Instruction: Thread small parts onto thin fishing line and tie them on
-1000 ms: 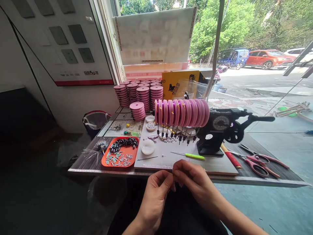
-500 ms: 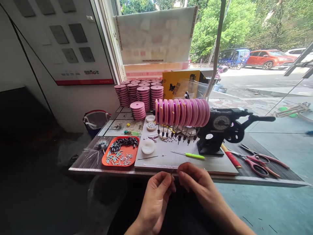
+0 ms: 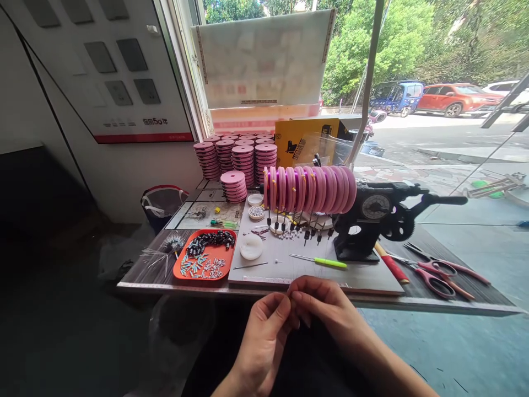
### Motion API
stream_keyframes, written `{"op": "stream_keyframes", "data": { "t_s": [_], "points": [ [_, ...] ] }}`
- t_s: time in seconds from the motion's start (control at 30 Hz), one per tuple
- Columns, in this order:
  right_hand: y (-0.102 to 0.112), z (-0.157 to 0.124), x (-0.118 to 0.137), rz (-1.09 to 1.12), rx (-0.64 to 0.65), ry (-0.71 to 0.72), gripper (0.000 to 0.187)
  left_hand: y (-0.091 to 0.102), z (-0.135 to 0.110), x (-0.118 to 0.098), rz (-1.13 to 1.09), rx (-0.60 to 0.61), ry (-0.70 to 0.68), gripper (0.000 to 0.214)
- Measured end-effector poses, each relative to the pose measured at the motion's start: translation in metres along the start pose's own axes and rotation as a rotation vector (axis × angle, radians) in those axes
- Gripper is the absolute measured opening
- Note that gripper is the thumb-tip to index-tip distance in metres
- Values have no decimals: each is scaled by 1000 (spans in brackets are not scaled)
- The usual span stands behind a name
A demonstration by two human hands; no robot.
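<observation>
My left hand [image 3: 264,331] and my right hand [image 3: 326,309] meet just below the table's front edge, fingertips pinched together on something too small to make out. Beyond them lies a grey work board [image 3: 289,264] with a green-handled tool [image 3: 322,261] and a thin needle [image 3: 250,266]. A black hand-crank winder [image 3: 372,220] carries a row of pink spools [image 3: 309,189] with small black weights hanging on lines beneath.
An orange tray [image 3: 205,262] of beads sits at the front left of the table. Stacks of pink spools [image 3: 237,157] stand at the back, by a yellow box [image 3: 306,140]. Red-handled scissors [image 3: 433,273] lie at the right. A bin [image 3: 161,204] stands left of the table.
My two hands have stayed pinched together and shifted slightly: the fingertips parted a little half a second ago and now touch again. The view has drifted a bit.
</observation>
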State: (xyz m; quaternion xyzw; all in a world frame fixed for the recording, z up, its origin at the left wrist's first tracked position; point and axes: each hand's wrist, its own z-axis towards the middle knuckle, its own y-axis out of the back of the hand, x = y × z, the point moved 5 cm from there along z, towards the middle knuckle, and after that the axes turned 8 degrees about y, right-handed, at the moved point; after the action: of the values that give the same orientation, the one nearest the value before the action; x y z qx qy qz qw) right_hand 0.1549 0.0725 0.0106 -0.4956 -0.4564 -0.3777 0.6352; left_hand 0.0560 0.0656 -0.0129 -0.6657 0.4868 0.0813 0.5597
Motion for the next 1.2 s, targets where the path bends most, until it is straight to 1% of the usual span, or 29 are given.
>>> {"op": "stream_keyframes", "data": {
  "t_s": [0.1, 0.33, 0.53, 0.63, 0.87, 1.03, 1.2],
  "points": [
    [-1, 0, 0, 11, 3, 8, 34, -2, -2, -2, 13, 10, -12, 17],
    [-4, 0, 2, -2, -10, 2, 38, -2, -4, -4, 49, -12, -18, 20],
    [1, -3, -1, 8, -20, -13, 34, -2, -3, -4, 77, 8, -59, 17],
    [1, -4, 0, 10, -6, -6, 31, -2, -4, -4, 89, 0, -71, 16],
    [-2, -2, 7, -49, -9, 13, 33, -2, -6, -8, 219, -27, -116, 21],
    [-2, -3, -4, 65, -40, -9, 31, 2, -5, -8, 261, -56, -110, 26],
    [-3, -5, -25, 366, -128, -103, 30, 2, -2, -9, 277, -71, -97, 23]
  ]
}}
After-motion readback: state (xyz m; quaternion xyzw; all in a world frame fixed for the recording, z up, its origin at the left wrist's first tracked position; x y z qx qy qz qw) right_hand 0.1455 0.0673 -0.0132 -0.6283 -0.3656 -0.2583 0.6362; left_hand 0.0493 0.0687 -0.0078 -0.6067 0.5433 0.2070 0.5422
